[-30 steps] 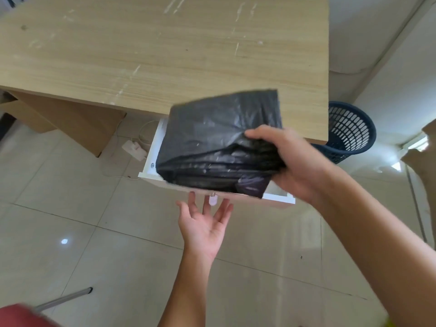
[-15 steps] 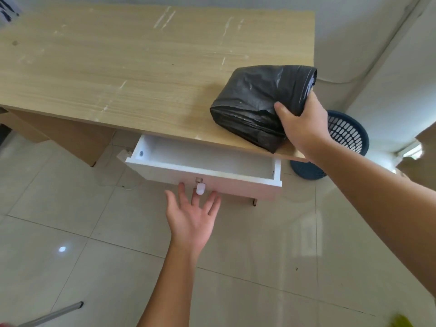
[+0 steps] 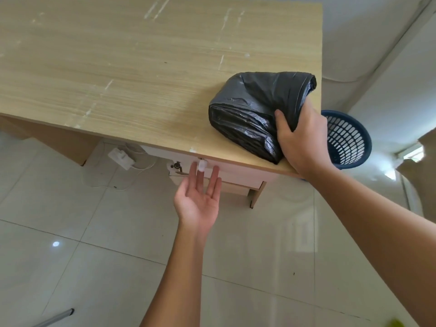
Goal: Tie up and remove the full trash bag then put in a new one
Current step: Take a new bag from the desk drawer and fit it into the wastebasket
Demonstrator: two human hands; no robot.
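Head view: right hand point(image 3: 304, 140) grips one bag roll point(image 3: 254, 109); left hand point(image 3: 200, 201) spread wide.

The desk top point(image 3: 118, 74) lies bare left and far of the black bag bundle point(image 3: 254, 109), which fills its near right corner. Right of the desk, a blue basket point(image 3: 349, 140) stands close, perhaps touching. The floor point(image 3: 94, 256) near is open.

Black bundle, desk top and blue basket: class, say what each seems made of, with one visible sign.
Black bundle: thin plastic film, glossy, with creases and sheen.
Desk top: probably wood-grain laminate, matt; printed streaks, pale scuffs.
Blue basket: moulded plastic, judging by its regular slotted holes.
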